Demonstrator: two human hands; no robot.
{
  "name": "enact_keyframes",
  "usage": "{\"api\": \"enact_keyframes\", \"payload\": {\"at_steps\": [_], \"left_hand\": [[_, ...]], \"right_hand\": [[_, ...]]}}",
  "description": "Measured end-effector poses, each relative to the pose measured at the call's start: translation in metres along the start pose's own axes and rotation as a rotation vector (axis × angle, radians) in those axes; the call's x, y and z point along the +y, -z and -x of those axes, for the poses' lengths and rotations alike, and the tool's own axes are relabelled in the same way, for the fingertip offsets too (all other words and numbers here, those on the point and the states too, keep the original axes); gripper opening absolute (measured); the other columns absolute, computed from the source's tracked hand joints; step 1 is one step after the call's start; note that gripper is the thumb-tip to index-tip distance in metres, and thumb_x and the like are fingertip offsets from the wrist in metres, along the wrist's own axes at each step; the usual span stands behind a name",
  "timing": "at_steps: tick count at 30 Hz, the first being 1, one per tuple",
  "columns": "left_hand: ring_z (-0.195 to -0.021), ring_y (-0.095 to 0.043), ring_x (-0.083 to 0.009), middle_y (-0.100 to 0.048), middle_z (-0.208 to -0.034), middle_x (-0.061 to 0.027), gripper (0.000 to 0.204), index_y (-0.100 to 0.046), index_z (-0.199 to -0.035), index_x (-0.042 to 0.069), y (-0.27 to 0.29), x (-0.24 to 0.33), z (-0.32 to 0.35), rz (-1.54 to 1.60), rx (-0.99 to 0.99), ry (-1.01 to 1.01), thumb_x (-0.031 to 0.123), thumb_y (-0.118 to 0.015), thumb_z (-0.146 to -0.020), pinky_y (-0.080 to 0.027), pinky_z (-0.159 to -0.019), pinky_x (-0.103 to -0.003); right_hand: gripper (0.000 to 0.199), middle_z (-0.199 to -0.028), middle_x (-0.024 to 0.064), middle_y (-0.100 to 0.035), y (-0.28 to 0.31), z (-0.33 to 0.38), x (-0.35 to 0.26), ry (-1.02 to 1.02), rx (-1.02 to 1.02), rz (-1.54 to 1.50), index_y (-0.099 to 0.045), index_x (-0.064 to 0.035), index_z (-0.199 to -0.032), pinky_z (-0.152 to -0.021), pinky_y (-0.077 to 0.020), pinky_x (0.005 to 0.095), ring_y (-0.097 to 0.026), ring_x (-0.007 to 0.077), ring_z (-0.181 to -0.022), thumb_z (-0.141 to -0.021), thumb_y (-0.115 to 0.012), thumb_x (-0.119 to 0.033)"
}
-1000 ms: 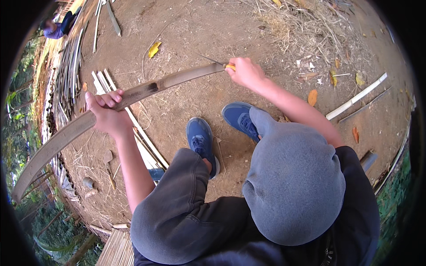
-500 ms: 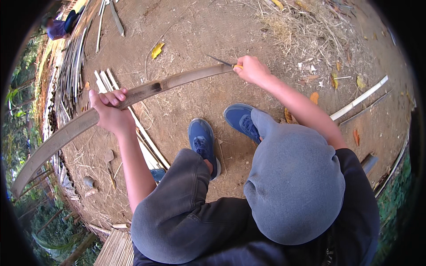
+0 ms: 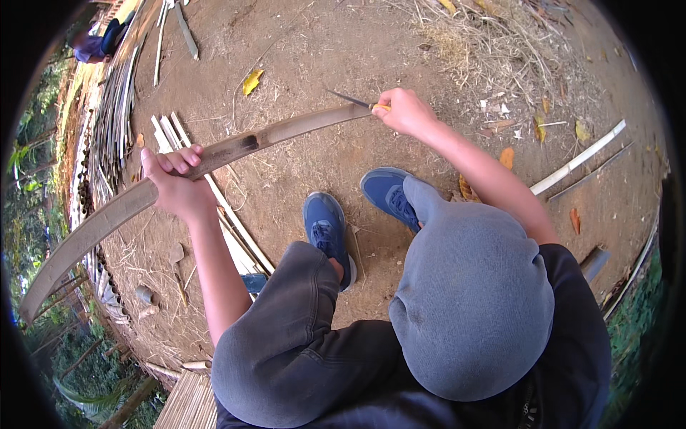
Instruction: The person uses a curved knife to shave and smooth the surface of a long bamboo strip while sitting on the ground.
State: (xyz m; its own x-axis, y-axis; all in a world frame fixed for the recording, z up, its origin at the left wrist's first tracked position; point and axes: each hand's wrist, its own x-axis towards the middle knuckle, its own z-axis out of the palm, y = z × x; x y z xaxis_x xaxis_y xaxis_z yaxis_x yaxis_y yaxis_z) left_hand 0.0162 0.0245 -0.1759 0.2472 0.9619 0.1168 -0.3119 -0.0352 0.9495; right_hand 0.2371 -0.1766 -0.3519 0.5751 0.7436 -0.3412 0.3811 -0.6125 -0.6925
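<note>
A long, brownish-grey split bamboo strip (image 3: 293, 128) with a dark patch near its middle stretches in front of me, from the far left rim to my right hand. My left hand (image 3: 179, 187) is wrapped round it left of the dark patch, thumb pointing up. In my right hand (image 3: 406, 113) is a knife (image 3: 348, 98) with a yellow handle and a thin dark blade. The blade lies at the strip's right end and points left and away from me. Whether its edge cuts into the bamboo I cannot tell.
Pale split strips (image 3: 232, 214) lie on the dirt beside my left forearm. A long bundle of slats (image 3: 114, 121) runs along the left, near a seated person (image 3: 96, 44). Dry straw (image 3: 500, 46) is heaped at the far right. Another pale strip (image 3: 582, 157) lies beyond my right arm.
The bamboo strip, both hands and the knife have shifted very slightly to the left. My grip on each thing looks the same.
</note>
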Motion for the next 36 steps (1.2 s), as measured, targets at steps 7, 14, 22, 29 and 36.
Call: {"api": "enact_keyframes", "payload": {"at_steps": [7,14,22,29,36], "left_hand": [[-0.054,-0.043,-0.0200,-0.034,-0.055,-0.0025,0.042,-0.035,-0.070,0.012,0.008,-0.007,-0.012,-0.035,0.019,-0.029,0.036,-0.051,-0.101,-0.050,-0.070,-0.040],[-0.053,-0.043,-0.0204,-0.034,-0.053,-0.0028,0.045,-0.035,-0.067,0.012,0.002,-0.004,-0.004,-0.011,-0.020,-0.030,0.037,-0.054,-0.100,-0.049,-0.069,-0.042],[-0.053,-0.042,-0.0189,-0.035,-0.055,-0.0026,0.043,-0.035,-0.068,0.012,0.013,-0.010,-0.012,-0.002,0.022,-0.014,0.035,-0.051,-0.101,-0.050,-0.070,-0.041],[-0.054,-0.043,-0.0200,-0.035,-0.056,-0.0029,0.043,-0.036,-0.068,0.012,0.010,-0.006,-0.006,-0.013,0.003,-0.027,0.036,-0.051,-0.101,-0.049,-0.070,-0.042],[-0.054,-0.043,-0.0201,-0.034,-0.056,-0.0029,0.044,-0.036,-0.069,0.012,0.006,-0.004,-0.005,-0.034,0.014,-0.031,0.037,-0.051,-0.101,-0.049,-0.070,-0.042]], "right_hand": [[0.022,-0.071,0.0066,-0.065,-0.001,0.007,-0.017,0.120,0.036,0.007,-0.070,-0.0075,-0.098,-0.054,-0.0486,0.0335,-0.060,0.0156,-0.058,-0.095,-0.060,-0.027],[0.025,-0.074,0.0095,-0.067,-0.005,0.009,-0.006,0.058,0.023,-0.022,-0.070,-0.0063,-0.101,-0.063,-0.0516,0.0416,-0.064,0.0212,-0.064,-0.094,-0.062,-0.029],[0.025,-0.080,0.0131,-0.070,-0.003,0.025,-0.046,0.095,-0.003,-0.022,-0.070,-0.0084,-0.100,-0.068,-0.0532,0.0413,-0.069,0.0263,-0.072,-0.091,-0.063,-0.031],[0.024,-0.081,0.0122,-0.071,0.006,0.024,-0.033,0.011,-0.049,-0.029,-0.070,-0.0066,-0.103,-0.070,-0.0556,0.0401,-0.069,0.0237,-0.073,-0.093,-0.063,-0.027],[0.027,-0.082,0.0139,-0.070,0.002,0.026,-0.044,0.118,-0.002,0.003,-0.069,-0.0051,-0.103,-0.071,-0.0536,0.0410,-0.067,0.0251,-0.073,-0.093,-0.063,-0.029]]}}
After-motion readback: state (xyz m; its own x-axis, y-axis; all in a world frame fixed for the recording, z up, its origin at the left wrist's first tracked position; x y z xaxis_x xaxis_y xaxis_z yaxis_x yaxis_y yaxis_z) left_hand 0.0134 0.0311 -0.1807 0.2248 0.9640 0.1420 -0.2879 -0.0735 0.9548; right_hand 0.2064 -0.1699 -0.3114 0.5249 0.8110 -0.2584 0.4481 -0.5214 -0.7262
